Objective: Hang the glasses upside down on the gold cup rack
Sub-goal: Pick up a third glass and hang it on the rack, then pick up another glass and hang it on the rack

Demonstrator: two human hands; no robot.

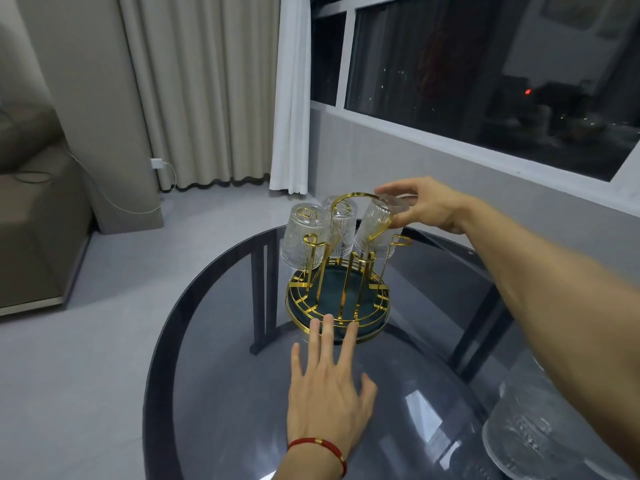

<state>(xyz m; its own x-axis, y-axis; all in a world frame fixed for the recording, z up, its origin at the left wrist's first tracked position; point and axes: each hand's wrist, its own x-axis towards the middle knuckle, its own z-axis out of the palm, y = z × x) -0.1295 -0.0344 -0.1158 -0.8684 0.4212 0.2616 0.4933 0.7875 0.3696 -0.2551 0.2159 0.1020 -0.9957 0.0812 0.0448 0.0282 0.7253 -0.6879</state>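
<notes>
— Where was the right hand (427, 206)?
— Fingers closed around a ribbed clear glass (375, 225), tilted upside down on the gold wire cup rack (337, 296).
— And the left hand (327, 393)?
— Fingers spread, holding nothing, fingertips at the rack's near rim.

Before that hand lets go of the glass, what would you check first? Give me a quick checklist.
1. Glass upside down over a prong: ok, though tilted.
2. Right hand gripping its base: ok.
3. Fully seated on the prong: cannot tell.
4. Left hand steadying the gold rack: ok, fingertips at its rim.
5. Two hung glasses clear of this one: cannot tell.
6. Free prong left for the next glass: ok.
</notes>
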